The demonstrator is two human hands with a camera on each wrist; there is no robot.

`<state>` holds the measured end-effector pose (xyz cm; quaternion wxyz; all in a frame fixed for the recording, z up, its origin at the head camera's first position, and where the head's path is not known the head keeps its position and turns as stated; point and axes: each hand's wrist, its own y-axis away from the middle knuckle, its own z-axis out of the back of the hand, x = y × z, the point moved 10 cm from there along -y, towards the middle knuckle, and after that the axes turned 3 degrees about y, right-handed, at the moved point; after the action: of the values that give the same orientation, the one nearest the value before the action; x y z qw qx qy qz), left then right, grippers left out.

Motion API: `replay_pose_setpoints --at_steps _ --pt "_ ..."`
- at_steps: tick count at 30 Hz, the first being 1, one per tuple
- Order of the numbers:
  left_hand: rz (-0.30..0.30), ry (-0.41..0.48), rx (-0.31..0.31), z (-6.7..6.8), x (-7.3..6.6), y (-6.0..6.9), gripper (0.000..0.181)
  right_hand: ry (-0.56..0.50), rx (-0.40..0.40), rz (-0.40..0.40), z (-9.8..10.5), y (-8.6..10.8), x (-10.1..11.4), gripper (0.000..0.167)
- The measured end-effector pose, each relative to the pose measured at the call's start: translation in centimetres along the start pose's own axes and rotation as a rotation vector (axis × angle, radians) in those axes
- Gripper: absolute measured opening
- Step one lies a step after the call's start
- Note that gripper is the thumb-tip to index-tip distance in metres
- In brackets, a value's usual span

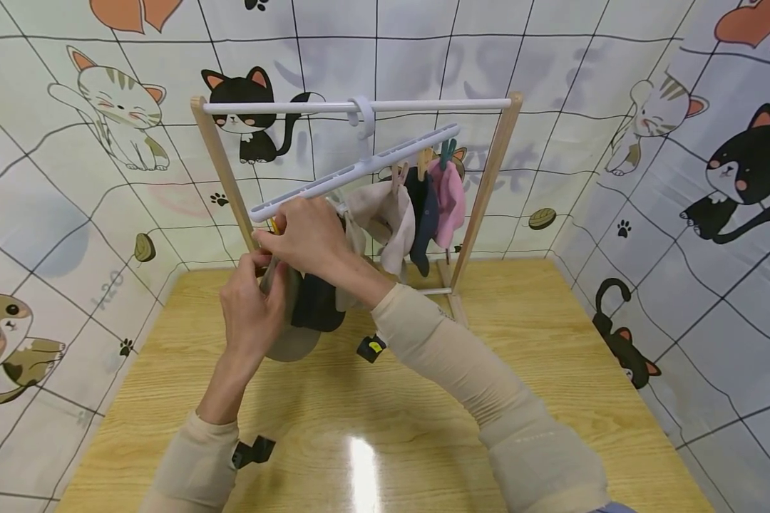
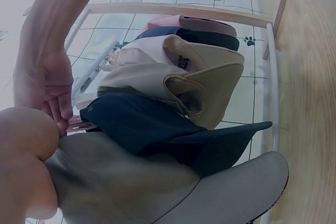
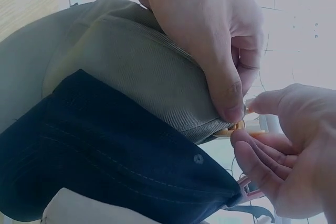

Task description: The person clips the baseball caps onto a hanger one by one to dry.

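Observation:
My left hand (image 1: 250, 313) grips the edge of a grey-brown cap (image 2: 121, 182), its thumb lying along the fabric in the right wrist view. My right hand (image 1: 311, 235) pinches a yellow clothespin (image 3: 231, 130) at that edge, just under the low left end of a white hanger (image 1: 359, 169). Beside the grey-brown cap hangs a dark navy cap (image 3: 115, 145), held by a pink clothespin (image 2: 79, 124). Further along the tilted hanger are beige caps (image 2: 210, 93), another navy cap (image 1: 422, 214) and a pink cap (image 1: 448, 198), with clothespins at their tops.
The hanger hooks onto the white top bar (image 1: 282, 108) of a rack with wooden side posts (image 1: 484, 185). It stands on a wood-grain table (image 1: 423, 399) near the back. Cat-patterned sheets (image 1: 654, 235) close in the back and sides. Black straps sit at both wrists.

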<state>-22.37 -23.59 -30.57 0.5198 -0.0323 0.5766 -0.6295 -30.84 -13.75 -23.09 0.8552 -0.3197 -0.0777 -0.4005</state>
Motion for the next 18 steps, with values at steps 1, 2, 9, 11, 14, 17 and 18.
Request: replay_pose_setpoints --at_steps 1,2,9,11,14,17,18 --pt "0.0 0.009 -0.001 0.0 0.1 0.0 0.02 -0.007 0.003 0.001 0.0 0.1 -0.1 0.061" --pt "0.001 0.02 -0.001 0.0 0.3 -0.1 0.019 -0.014 0.003 0.003 0.1 0.2 -0.1 0.059" --pt "0.047 0.094 0.014 -0.2 1.0 -0.5 0.022 -0.068 -0.013 0.019 1.1 1.7 -0.7 0.032" --pt "0.085 0.128 0.021 -0.3 1.5 -0.6 0.026 -0.079 -0.009 0.028 1.3 2.4 -0.8 0.031" --pt "0.149 0.19 0.032 -0.4 2.1 -0.9 0.033 -0.091 -0.018 0.047 1.8 3.7 -1.1 0.03" --pt "0.193 0.234 0.04 -0.6 2.7 -1.2 0.036 -0.114 -0.033 0.053 2.4 5.0 -1.7 0.027" --pt "0.202 0.24 0.043 -0.6 2.8 -1.2 0.036 -0.121 -0.034 0.054 2.5 5.5 -1.9 0.027"
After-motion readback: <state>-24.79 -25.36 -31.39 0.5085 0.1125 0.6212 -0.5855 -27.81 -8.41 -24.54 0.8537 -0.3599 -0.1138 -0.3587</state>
